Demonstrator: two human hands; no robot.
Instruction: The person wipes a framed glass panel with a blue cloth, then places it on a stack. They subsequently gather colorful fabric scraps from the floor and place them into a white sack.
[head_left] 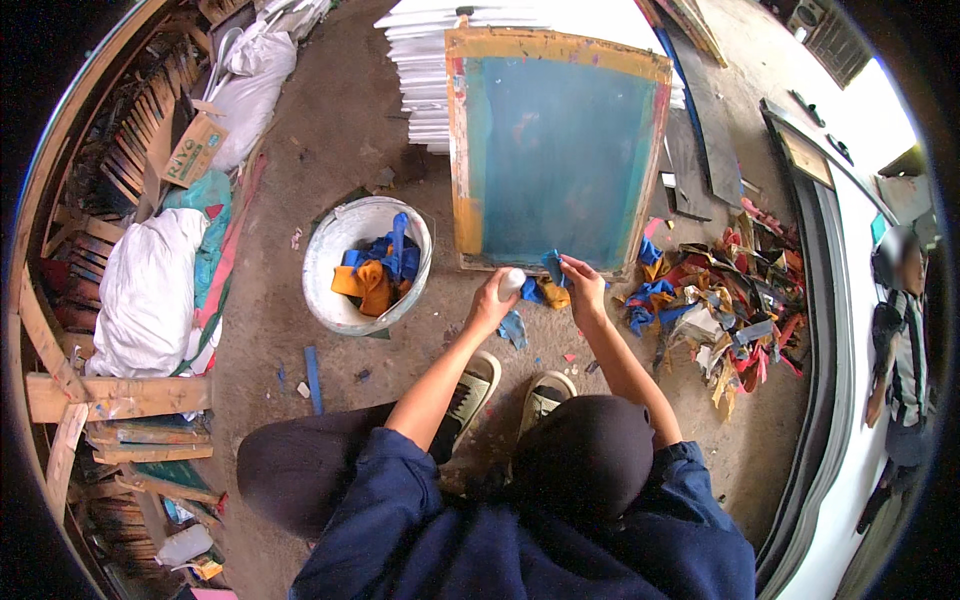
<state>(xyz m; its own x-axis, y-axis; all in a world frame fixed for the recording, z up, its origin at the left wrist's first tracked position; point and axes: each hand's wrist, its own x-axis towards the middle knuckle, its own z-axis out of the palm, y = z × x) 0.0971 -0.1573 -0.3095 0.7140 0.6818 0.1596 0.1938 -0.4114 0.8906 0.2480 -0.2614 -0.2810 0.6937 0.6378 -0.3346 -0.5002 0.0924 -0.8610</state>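
Note:
A large screen-printing frame (pixel 560 150) with teal mesh and an orange-stained border leans upright before me against a stack of white sheets. My left hand (pixel 490 302) is closed around a small white bottle (pixel 511 283) near the frame's lower edge. Just to its right, my right hand (pixel 584 288) pinches a blue cloth scrap (pixel 554 266) close to the mesh. Below the frame, blue and orange scraps (pixel 552 292) lie on the floor, with a light-blue piece (pixel 512 329) between my arms.
At left stands a white bucket (pixel 322 298) holding blue and orange cloths. A heap of coloured scraps (pixel 725 305) lies at right. White sheets (pixel 415 85) are stacked behind the frame. White sacks (pixel 150 290) and wooden pallets line the far left. Another person (pixel 905 350) is at the right edge.

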